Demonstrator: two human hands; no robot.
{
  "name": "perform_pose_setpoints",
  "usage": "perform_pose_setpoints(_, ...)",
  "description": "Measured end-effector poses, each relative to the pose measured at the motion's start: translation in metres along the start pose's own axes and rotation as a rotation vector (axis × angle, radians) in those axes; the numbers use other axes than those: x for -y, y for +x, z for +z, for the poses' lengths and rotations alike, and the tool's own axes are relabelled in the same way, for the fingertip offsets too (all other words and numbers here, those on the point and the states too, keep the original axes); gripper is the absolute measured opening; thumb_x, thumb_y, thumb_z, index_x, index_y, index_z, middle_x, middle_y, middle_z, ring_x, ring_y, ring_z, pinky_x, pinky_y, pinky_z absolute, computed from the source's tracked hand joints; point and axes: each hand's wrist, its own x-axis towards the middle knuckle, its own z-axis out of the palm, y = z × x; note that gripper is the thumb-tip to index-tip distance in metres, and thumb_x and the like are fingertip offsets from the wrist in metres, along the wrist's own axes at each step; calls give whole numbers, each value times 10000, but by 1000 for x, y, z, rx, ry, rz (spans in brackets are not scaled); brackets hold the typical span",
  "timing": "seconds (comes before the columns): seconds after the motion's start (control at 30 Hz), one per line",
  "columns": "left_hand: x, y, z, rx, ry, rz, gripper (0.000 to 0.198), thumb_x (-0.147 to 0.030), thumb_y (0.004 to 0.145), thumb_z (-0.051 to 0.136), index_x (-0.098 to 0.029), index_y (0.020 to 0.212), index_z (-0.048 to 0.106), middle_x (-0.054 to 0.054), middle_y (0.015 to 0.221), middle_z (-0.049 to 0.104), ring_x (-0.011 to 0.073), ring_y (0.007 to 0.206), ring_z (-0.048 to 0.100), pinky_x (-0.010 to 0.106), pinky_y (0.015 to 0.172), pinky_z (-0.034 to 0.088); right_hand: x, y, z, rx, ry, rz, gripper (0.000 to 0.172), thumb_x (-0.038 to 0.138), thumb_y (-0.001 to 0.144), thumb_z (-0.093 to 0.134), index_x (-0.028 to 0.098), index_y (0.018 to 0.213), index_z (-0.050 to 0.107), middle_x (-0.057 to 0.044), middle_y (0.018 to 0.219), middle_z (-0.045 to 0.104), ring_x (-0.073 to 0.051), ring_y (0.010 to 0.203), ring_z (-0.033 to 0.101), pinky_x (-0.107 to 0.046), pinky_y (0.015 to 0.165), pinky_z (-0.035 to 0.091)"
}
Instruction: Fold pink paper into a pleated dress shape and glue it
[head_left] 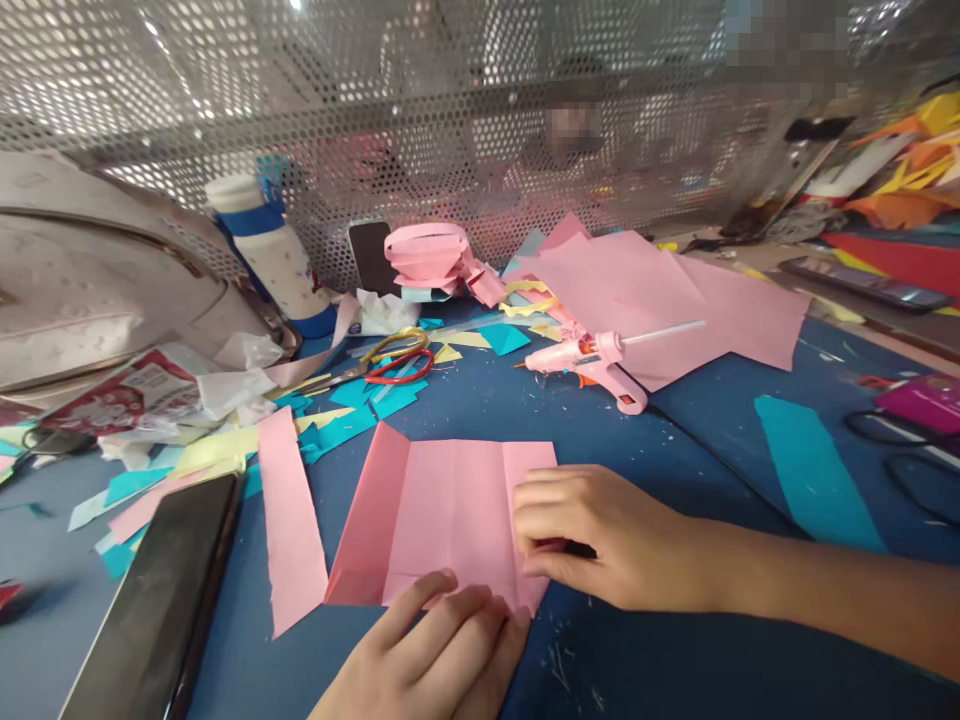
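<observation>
One sheet (450,520) of folded pink paper lies at the lower centre of my frame. I have the left hand (439,655) resting on its bottom edge, fingers extended, unclenched. The right hand (592,530) curls over its right flap; I cannot tell whether it pinches. A glue gun (556,357) lies right of upper centre, scissors (365,368) left.

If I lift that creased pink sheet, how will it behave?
The creased pink sheet is probably light, being thin paper. It should bend easily along its fold lines, though the raised left flap suggests enough stiffness to hold a crease.
</observation>
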Motion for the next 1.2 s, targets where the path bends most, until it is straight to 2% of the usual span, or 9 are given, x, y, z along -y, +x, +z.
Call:
perform_pose_setpoints(0.27,9,3,3,-26,29,49,294,-90,973,463,-222,1014,723,-64,866,707,51,826,671,190,1011,454,0,1,10,-35,-87,15,216,230,941,460,196,730,429,11,745,526,-138,711,456,-268,643,335)
perform_pose_setpoints(0.47,10,-7,3,41,60,88,297,-66,956,471,-196,1085,705,-42,1039,706,61,976,673,180,1068,416,-17,1,4,-2,2,-252,237,253,969,450,182,759,534,-8,740,563,-142,699,463,-271,674,376)
perform_pose_setpoints(0.57,7,-13,8,15,79,48,292,-89,962,469,-205,1093,703,-43,1093,700,82,1066,648,216,1112,384,-24,0,-1,-11,28,-422,175,271,965,513,175,850,604,-8,786,623,-135,736,511,-266,689,390)
perform_pose_setpoints(0.67,4,-16,15,0,88,25,263,-130,957,504,-220,1117,692,-39,1113,695,118,1175,598,273,1164,324,-22,-1,-4,-18,-93,-516,138,267,945,558,175,886,642,-9,832,655,-136,729,531,-285,653,389)
perform_pose_setpoints(0.77,2,-17,19,-2,107,23,247,-157,942,545,-219,1136,684,-19,1138,683,161,1268,526,350,1199,257,-16,-3,-3,-80,-287,-567,180,219,945,544,175,818,663,-2,745,633,-141,646,504,-318,571,367)
perform_pose_setpoints(0.87,5,-12,15,-37,103,30,257,-128,960,500,-199,1101,703,-14,1078,700,150,1215,561,419,1214,188,-9,-4,-1,-122,-396,-616,275,130,927,500,186,702,648,1,655,586,-149,596,457,-335,505,328)
perform_pose_setpoints(1.0,22,-1,0,86,55,152,374,-68,997,375,-222,1127,690,-69,1058,720,81,1041,630,451,1215,106,-7,-4,2,-93,-364,-538,303,120,940,440,177,711,631,-11,687,589,-153,625,456,-332,542,341)
perform_pose_setpoints(1.13,34,5,-8,157,4,202,361,-118,1016,362,-231,1196,654,-78,1099,716,81,1059,632,447,1211,104,-5,-1,3,-29,-145,-265,219,219,965,480,167,834,647,-24,777,621,-155,732,511,-308,670,395)
perform_pose_setpoints(1.2,34,6,-8,141,19,208,355,-117,1012,375,-233,1198,653,-77,1094,719,80,1045,638,442,1210,115,-2,0,4,-4,-70,-160,177,219,941,523,170,817,640,-15,761,619,-153,756,524,-299,701,400)
